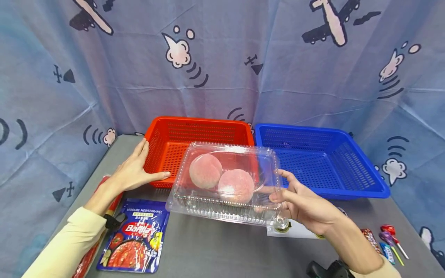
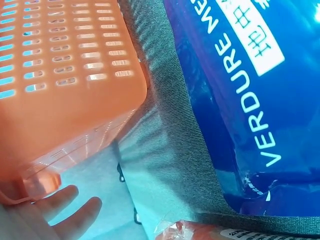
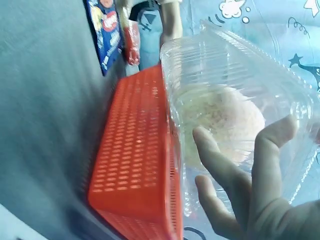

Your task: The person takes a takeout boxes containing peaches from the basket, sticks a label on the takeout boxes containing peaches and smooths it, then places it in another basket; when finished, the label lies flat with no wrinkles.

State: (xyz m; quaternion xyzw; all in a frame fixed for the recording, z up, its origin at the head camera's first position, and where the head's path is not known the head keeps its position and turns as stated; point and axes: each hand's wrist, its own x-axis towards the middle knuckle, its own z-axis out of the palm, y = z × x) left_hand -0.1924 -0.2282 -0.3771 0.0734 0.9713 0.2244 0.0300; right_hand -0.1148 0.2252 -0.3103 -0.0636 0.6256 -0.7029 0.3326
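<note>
Head view: clear box apparently held by right hand.

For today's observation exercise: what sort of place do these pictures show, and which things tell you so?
Probably a staged sorting set-up, not a real kitchen or shop. A cartoon aeroplane cloth backdrop curtains off a grey table, where an empty red basket and blue basket stand side by side, with packaged food lying about.
</note>
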